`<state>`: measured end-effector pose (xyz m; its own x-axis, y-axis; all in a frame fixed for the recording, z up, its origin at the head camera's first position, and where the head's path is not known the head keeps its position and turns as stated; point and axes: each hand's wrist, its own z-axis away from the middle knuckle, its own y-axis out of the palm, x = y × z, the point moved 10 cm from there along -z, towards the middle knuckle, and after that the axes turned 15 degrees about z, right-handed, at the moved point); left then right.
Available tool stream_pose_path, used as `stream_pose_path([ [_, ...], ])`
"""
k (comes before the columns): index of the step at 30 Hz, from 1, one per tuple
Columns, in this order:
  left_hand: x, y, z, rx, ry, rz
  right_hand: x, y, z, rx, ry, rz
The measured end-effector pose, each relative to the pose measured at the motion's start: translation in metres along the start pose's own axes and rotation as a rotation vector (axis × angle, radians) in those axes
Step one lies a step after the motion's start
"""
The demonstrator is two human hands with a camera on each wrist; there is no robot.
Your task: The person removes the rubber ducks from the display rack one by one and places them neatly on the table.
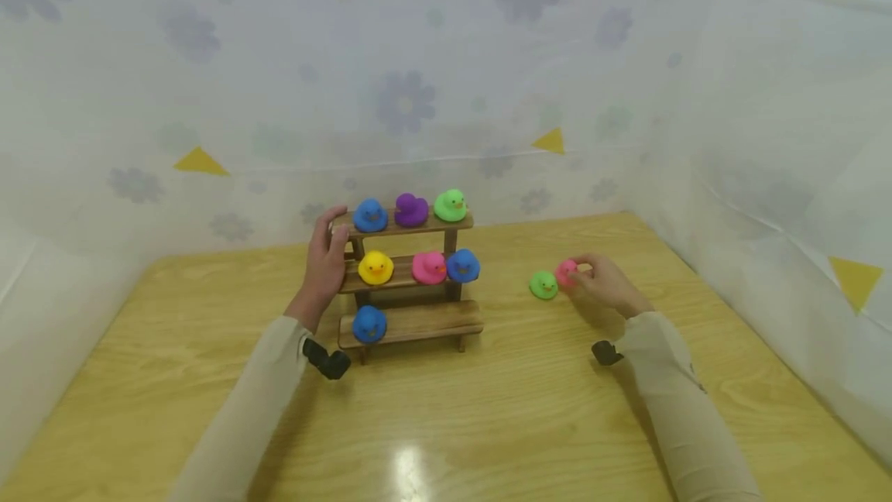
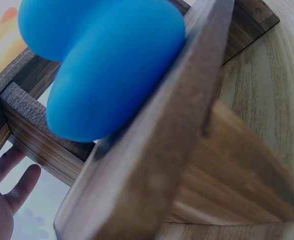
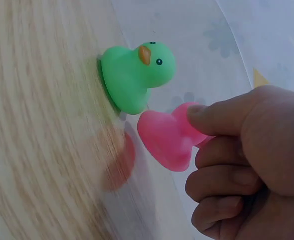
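On the right side of the table, the right hand point(image 1: 608, 283) pinches a pink duck point(image 3: 168, 135) between thumb and fingers, tilted and just off the tabletop in the right wrist view. Beside it sits a green duck point(image 1: 543, 285). The left hand point(image 1: 324, 263) is at the left end of a three-tier wooden shelf point(image 1: 425, 322), its fingers spread along the upper tiers; in the left wrist view, fingers point(image 2: 24, 187) reach near the wood. Whether they grip it is unclear. A blue duck point(image 1: 369, 324) sits on the bottom tier's left end.
The middle tier holds a yellow duck point(image 1: 375, 268), a pink duck point(image 1: 428, 268) and a blue duck point(image 1: 463, 266). Along the top tier are a blue duck point(image 1: 371, 215), a purple duck point(image 1: 411, 210) and a green duck point(image 1: 451, 206). Patterned sheeting surrounds the table.
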<state>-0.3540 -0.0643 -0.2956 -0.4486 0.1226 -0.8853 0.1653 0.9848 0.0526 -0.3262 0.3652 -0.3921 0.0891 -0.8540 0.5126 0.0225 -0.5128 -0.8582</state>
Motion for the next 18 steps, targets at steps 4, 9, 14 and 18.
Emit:
stream_pose_path([
  [4,0.001,-0.001,0.0,0.0,-0.002,-0.004,-0.003,0.004,-0.001,0.043,0.003,-0.04],
  [9,0.002,-0.001,-0.001,-0.002,-0.009,-0.005,-0.002,0.007,-0.001,0.081,-0.024,-0.072],
  [14,0.001,0.0,0.0,-0.001,-0.006,-0.007,0.001,0.011,0.0,0.104,-0.048,-0.078],
  [18,-0.001,0.0,0.0,-0.003,-0.008,-0.01,-0.002,0.013,-0.001,0.114,-0.056,-0.102],
])
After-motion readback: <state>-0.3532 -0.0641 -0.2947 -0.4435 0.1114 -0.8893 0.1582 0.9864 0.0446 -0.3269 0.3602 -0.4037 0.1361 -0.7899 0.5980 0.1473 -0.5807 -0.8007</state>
